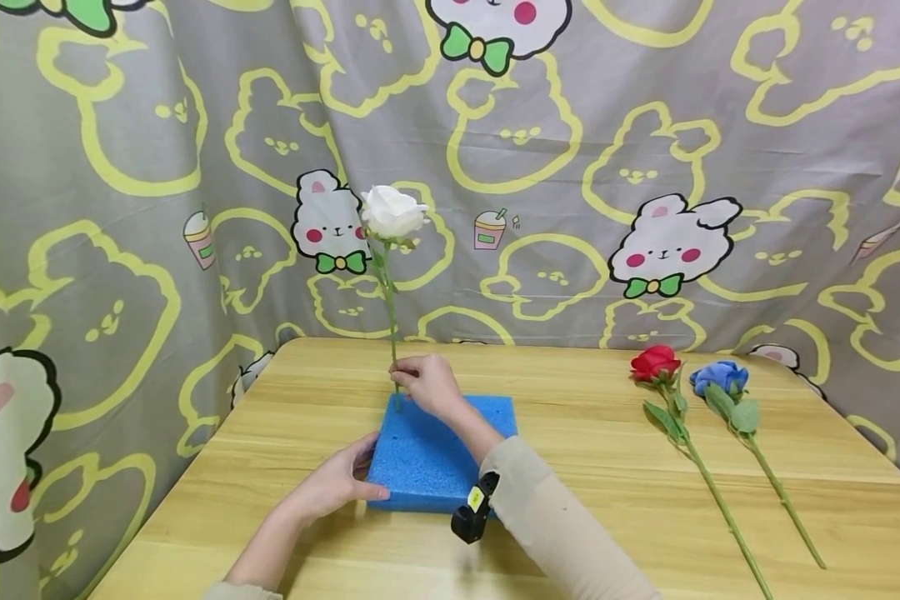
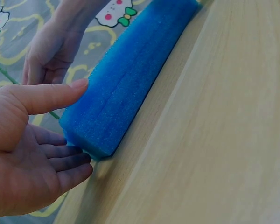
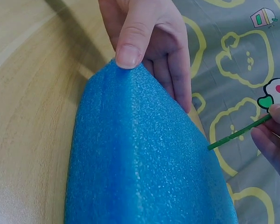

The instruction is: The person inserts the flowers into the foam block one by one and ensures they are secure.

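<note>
A white artificial rose (image 1: 392,212) stands nearly upright, its green stem (image 3: 238,133) pinched low down between the thumb and fingers of my right hand (image 1: 431,385). The stem's lower end meets the far left part of a blue foam block (image 1: 438,458); how deep it goes in, I cannot tell. My left hand (image 1: 337,479) rests against the block's near left corner. Its thumb (image 2: 60,97) lies across the corner, and the extended fingers (image 2: 67,161) touch the left side. Small dark holes dot the block's top.
To the right, a red rose (image 1: 656,364) and a blue rose (image 1: 720,378) lie on the wooden table (image 1: 577,433), stems toward the near edge. A patterned curtain (image 1: 540,275) hangs behind and to the left. A black wrist camera (image 1: 471,515) sits on the right wrist.
</note>
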The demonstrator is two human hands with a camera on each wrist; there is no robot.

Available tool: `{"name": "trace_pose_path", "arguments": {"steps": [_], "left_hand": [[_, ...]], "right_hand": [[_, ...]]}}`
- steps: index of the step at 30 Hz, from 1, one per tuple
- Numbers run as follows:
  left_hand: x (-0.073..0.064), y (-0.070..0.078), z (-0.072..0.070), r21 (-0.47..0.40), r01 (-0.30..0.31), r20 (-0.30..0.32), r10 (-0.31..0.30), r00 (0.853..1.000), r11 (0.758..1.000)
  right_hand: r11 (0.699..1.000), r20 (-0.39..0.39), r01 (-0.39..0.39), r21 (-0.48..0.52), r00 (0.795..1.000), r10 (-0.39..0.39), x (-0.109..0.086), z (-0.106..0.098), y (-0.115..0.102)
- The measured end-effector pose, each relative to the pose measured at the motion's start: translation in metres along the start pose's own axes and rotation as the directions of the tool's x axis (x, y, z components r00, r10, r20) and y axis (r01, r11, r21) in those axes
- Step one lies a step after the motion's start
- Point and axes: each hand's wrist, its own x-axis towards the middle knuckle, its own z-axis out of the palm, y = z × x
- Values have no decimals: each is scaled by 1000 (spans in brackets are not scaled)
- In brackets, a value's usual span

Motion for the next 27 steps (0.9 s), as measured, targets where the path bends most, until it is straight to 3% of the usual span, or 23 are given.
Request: {"name": "trace_pose_path", "arguments": {"steps": [27], "left_hand": [[-1, 1, 1, -11, 2, -1, -2, 1000, 1000]], "right_hand": [[998, -17, -1, -64, 1000, 0, -2, -1, 3]]}}
